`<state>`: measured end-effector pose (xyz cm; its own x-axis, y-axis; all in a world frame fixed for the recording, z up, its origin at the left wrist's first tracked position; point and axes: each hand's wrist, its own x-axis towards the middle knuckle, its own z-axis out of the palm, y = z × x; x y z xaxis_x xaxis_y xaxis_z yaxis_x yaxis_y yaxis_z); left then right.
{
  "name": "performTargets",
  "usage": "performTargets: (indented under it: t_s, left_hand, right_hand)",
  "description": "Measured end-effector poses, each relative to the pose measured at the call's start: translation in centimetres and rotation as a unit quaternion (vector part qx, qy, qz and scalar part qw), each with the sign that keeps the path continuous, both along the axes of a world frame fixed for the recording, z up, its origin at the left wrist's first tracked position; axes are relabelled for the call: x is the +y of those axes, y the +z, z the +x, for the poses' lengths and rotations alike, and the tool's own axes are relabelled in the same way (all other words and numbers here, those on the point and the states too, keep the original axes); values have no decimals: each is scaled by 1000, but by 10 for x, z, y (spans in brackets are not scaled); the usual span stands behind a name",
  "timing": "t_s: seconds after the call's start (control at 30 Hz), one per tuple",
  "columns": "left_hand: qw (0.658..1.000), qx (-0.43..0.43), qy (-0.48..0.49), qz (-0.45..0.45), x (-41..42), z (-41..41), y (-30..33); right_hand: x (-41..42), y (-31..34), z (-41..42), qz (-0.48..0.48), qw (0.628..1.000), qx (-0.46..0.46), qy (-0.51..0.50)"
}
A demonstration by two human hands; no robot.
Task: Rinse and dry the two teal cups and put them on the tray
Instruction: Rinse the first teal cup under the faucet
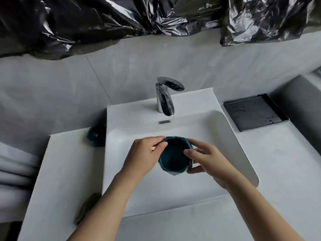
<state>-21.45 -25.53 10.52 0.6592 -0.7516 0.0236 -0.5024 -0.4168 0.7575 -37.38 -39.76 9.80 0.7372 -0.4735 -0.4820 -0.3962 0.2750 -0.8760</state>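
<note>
A faceted teal cup (173,158) is held upright over the white sink basin (231,141), its dark inside facing me. My left hand (144,155) holds its left side, fingers curled over the rim. My right hand (206,160) grips the right side, with fingertips inside the rim and the thumb under the wall. A second teal cup (96,137) stands on the counter left of the basin, partly cut off by the basin's edge. The dark square tray (255,112) lies on the counter at the right, with nothing on it.
A chrome tap (165,98) stands behind the basin; I see no water running from it. A grey cloth (86,207) lies at the counter's front left. Folded white towels (15,169) sit at the far left. Black plastic sheeting (121,18) hangs across the wall above.
</note>
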Motion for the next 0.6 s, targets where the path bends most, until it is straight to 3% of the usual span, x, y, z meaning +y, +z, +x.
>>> performTargets:
  t_s: [0.07,0.23,0.43,0.6]
  left_hand:
    - [1000,-9,9,8,-15,0,3]
    - [986,-157,50,-22,-61,29,38]
    - [955,-279,-29,101,-135,47,52]
    - [920,-360,18,154,-158,58,43]
  right_hand:
    - [-11,-8,-9,7,1000,6,-22]
    - [-36,-31,-9,33,994,37,-94]
    - [-57,-43,14,37,994,31,-103]
    - [-62,-46,37,48,994,11,-99]
